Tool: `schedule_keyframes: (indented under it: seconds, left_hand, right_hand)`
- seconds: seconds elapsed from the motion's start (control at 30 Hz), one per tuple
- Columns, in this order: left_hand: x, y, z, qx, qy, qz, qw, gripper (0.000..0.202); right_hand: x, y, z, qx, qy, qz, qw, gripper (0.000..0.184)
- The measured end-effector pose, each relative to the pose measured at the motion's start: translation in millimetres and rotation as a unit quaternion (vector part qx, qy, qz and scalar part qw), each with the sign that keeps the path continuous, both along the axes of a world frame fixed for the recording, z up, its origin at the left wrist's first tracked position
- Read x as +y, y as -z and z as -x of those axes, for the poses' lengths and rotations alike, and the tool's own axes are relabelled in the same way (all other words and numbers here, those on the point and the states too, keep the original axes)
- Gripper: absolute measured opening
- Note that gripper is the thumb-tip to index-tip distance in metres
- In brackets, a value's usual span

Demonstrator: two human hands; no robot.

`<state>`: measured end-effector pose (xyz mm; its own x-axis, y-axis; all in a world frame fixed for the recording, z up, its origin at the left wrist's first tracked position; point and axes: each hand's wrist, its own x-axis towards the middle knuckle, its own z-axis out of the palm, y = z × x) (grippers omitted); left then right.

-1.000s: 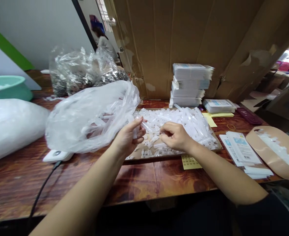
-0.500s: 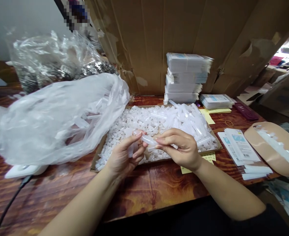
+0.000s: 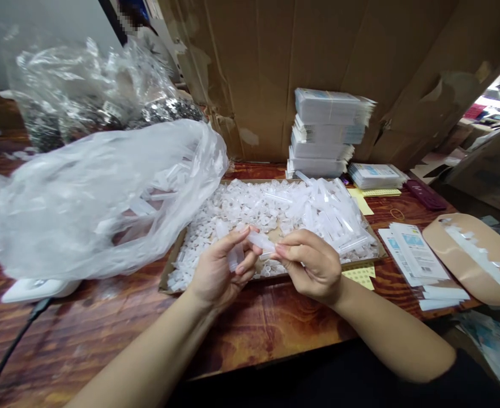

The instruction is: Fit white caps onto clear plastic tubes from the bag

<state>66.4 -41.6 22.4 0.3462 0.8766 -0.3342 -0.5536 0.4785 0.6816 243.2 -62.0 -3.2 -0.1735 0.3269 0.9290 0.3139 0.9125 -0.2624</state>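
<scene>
Between my hands is a small translucent plastic tube [image 3: 261, 242], slanting down to the right. My left hand [image 3: 222, 265] pinches its left end between thumb and fingers. A second translucent tube [image 3: 235, 258] lies across the palm of that same hand. The fingertips of my right hand [image 3: 311, 262] are closed on the tube's right end; whether a cap is there is hidden. Both hands hover over the front edge of a shallow cardboard tray [image 3: 167, 266]. Small white plastic caps [image 3: 194, 249] fill its left side, and loose clear tubes [image 3: 330, 212] are heaped on its right.
A large plastic bag of tubes [image 3: 84, 198] lies left, with clear bags of metal parts [image 3: 105, 113] behind. Bundled card packs [image 3: 326, 130] stand against a cardboard sheet [image 3: 275, 56]. Printed packets [image 3: 417, 252], a maroon phone-like case [image 3: 426, 194] and a beige board [image 3: 466, 255] are right.
My right hand has shifted slightly downward, and the tube between my hands is turned a little. The whole view has moved slightly; a person's sleeve shows more at the back.
</scene>
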Motion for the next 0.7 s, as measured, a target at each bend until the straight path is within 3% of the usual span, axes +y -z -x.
schedule_keyframes:
  seconds: [0.17, 0.33, 0.43, 0.5, 0.6, 0.7]
  left_hand:
    - [-3.3, 4.3, -3.9, 0.018, -0.022, -0.021, 0.999, 0.016]
    - [-3.4, 7.9, -6.1, 0.026, -0.031, -0.026, 0.999, 0.022]
    - [0.7, 7.1, -4.9, 0.029, -0.01, -0.054, 0.998, 0.033]
    - [4.1, 6.6, -2.3, 0.046, -0.009, -0.111, 0.993, 0.044]
    - [8.4, 8.0, 4.8, 0.095, -0.026, -0.21, 0.973, 0.052]
    - [9.9, 11.4, 13.0, 0.181, -0.031, -0.283, 0.941, 0.042]
  right_hand:
    - [10.2, 10.3, 9.9, -0.004, 0.007, -0.004, 1.0, 0.023]
    - [12.4, 13.5, 24.4, 0.004, -0.028, -0.005, 1.0, 0.018]
    - [9.3, 6.7, 22.9, 0.046, -0.046, 0.073, 0.995, 0.013]
    - [8.2, 0.9, 14.9, 0.116, -0.064, 0.191, 0.973, 0.008]
    - [10.7, -6.0, -2.7, 0.223, -0.105, 0.364, 0.898, 0.021]
    - [17.2, -9.3, -17.7, 0.254, -0.14, 0.448, 0.846, 0.038]
